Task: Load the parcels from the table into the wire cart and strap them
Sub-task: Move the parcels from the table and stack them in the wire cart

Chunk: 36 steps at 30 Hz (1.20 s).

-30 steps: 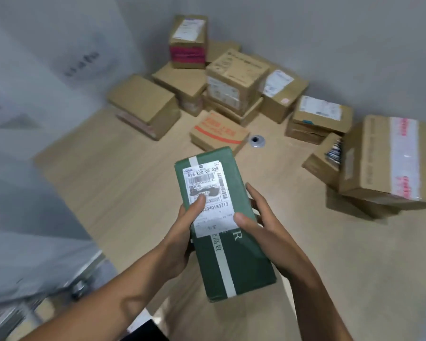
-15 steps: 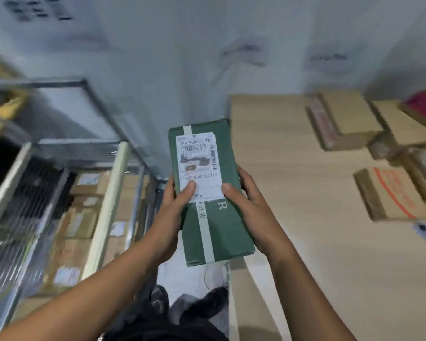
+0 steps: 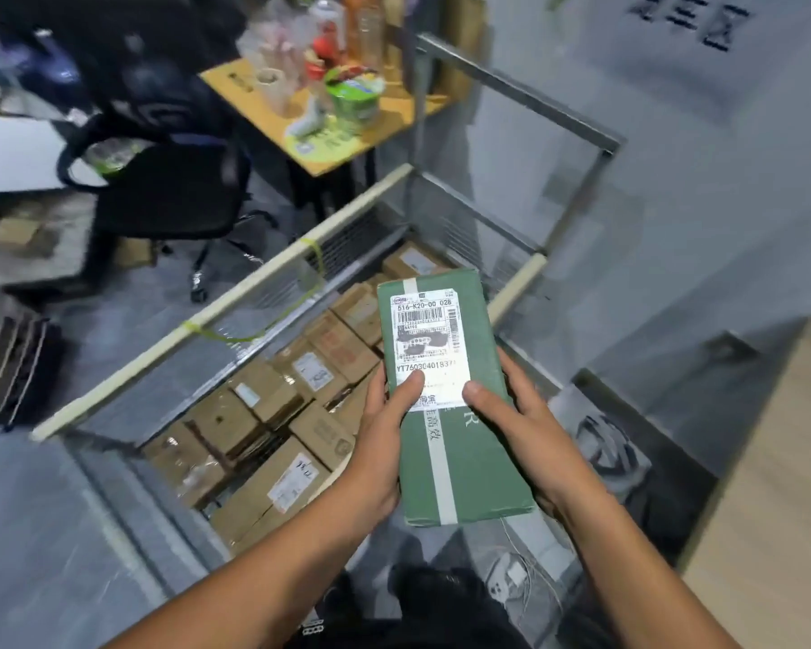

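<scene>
Clasping parcel (image 3: 460,442) by both long edges, thumbs down on its label (image 3: 429,339), with left hand (image 3: 385,433) and right hand (image 3: 520,423). Held flat at cart's (image 3: 216,311) near end, with boxes (image 3: 272,461) packed inside at 8 o'clock and table (image 3: 778,484) at 4 o'clock.

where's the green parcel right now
Head view, right of centre: the green parcel is held in the air between the left hand and right hand, over the right side of the wire cart.

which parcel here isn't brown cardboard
The green parcel gripped by the left hand and right hand; the parcels in the wire cart are all brown cardboard.
</scene>
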Each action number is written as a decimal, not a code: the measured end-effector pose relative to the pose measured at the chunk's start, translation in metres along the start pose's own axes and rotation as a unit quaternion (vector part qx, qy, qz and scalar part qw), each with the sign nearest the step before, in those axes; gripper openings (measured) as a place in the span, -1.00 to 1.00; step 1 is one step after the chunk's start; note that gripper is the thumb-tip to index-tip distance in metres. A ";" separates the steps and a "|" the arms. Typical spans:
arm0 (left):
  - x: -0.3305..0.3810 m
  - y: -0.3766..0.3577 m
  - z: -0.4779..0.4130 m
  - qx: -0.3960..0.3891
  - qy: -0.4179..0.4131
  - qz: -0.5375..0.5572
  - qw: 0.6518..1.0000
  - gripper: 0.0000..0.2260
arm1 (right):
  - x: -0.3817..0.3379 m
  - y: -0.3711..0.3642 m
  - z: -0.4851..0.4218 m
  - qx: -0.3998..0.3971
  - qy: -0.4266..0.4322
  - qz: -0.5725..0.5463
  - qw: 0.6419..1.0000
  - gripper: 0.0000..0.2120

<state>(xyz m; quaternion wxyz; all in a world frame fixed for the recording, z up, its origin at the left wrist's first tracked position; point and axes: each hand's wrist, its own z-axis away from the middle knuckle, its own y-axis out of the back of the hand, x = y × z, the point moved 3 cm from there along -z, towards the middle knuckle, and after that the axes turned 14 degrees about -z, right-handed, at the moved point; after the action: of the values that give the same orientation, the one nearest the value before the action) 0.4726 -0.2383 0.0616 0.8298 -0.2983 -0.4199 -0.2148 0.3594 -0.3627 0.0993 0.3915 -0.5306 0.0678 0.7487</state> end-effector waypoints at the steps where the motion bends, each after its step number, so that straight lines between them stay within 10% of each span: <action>1: 0.007 0.021 0.002 0.016 -0.007 0.015 1.000 -0.49 | 0.002 -0.022 -0.009 -0.018 -0.009 0.013 1.000 -0.39; 12: 0.009 0.207 -0.015 0.258 0.028 -0.055 0.964 -0.78 | 0.057 -0.151 -0.156 -0.107 -0.148 0.156 0.971 -0.33; 14: -0.008 0.231 -0.030 0.280 0.065 -0.133 0.949 -0.57 | 0.072 -0.147 -0.197 -0.101 -0.164 0.187 0.963 -0.30; 22: -0.101 0.331 -0.174 0.320 0.188 -0.532 0.761 -0.19 | 0.196 -0.113 -0.398 -0.127 -0.223 0.264 0.930 -0.19; 28: -0.201 0.406 -0.316 0.314 0.176 -0.607 0.709 -0.21 | 0.334 -0.098 -0.535 -0.187 -0.212 0.263 0.923 -0.21; 36: -0.276 0.440 -0.376 0.304 0.241 -0.618 0.684 -0.15 | 0.451 -0.103 -0.588 -0.231 -0.164 0.206 0.937 -0.72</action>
<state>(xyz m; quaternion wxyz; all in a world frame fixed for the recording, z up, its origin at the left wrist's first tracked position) 0.7998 -0.1418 -0.4811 0.6266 0.3599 -0.3366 -0.6038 0.8041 -0.3644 -0.5022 0.1004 -0.4510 -0.0642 0.8845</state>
